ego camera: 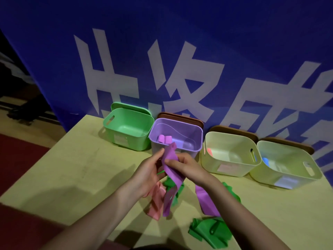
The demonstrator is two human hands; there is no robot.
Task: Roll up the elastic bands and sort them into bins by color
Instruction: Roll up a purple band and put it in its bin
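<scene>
Both hands hold a purple elastic band [171, 165] above the table, in front of the purple bin [197, 141]. My left hand [151, 170] pinches its upper end from the left. My right hand [183, 165] grips it from the right, thumb on its face. The band hangs down to the table as a long strip. Two rolled purple bands [164, 139] lie inside the purple bin. Under my hands lie a pink band [155, 201], green bands [173, 186] and another purple band [205, 201].
A green bin [115, 134] stands at the back left. Two pale yellow bins [227, 166] [288, 177] stand to the right, one holding a pink-orange roll, the other a blue roll. More green bands [209, 231] lie near the table's [72, 168] front. A blue banner [216, 51] rises behind.
</scene>
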